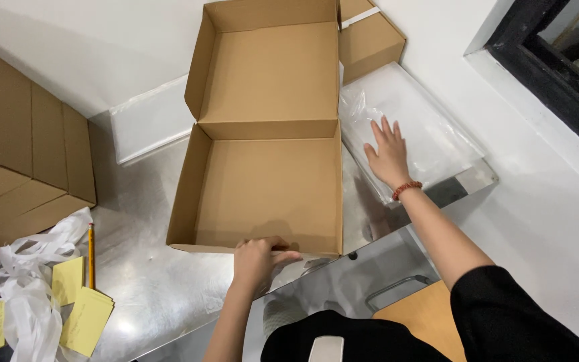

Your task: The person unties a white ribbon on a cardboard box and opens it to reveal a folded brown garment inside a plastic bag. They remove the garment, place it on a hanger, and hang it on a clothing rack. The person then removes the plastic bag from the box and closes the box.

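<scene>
**Hands split: box edge and plastic stack**

While left hand (257, 258) curls over the near wall of the open cardboard box (266, 191), right hand (389, 155) lies flat, fingers spread, on the clear plastic bags (430, 127), just right of the box; probably gripping nothing.

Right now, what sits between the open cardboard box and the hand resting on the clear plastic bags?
In the head view, only a narrow bare strip of the shiny metal table separates the open cardboard box from the right hand on the clear plastic bags.
</scene>
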